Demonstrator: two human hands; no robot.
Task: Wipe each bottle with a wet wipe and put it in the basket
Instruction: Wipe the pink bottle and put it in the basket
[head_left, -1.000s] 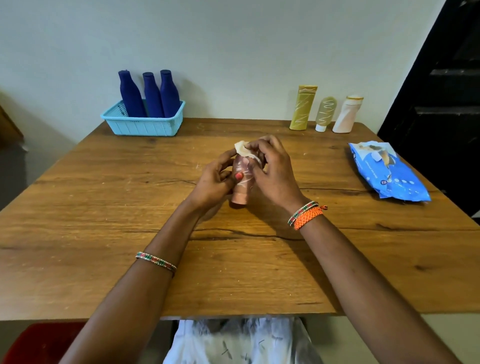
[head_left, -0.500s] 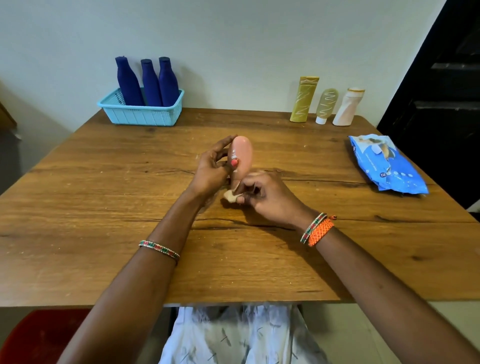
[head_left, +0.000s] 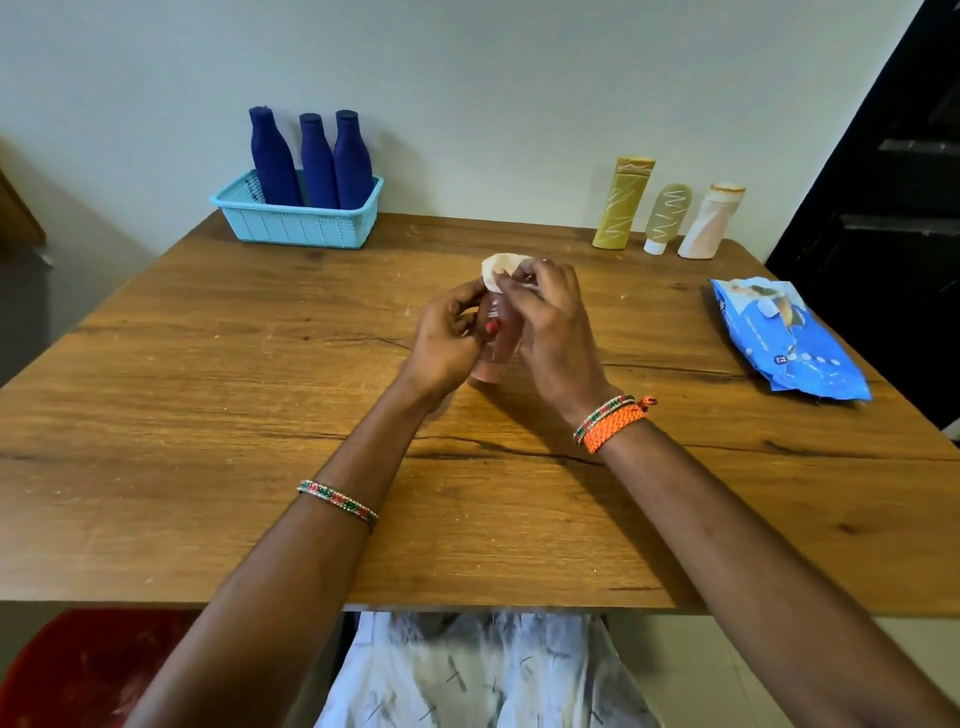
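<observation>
Basket (head_left: 298, 223) at 11 o'clock, far-left edge, w/ three blue bottles (head_left: 311, 158) in it. Mid-tabletop (head_left: 208, 415) the left hand (head_left: 441, 343) curls round the pink bottle (head_left: 496, 338); right hand (head_left: 553, 317) pinches the wet wipe (head_left: 498, 267), now back up at the bottle's top after sitting at its base half a sec ago — probably a finishing pass. Three unwiped bottles (head_left: 667, 215) at 1 o'clock, wipe pack (head_left: 779, 338) at 2 — open wood toward the basket.
</observation>
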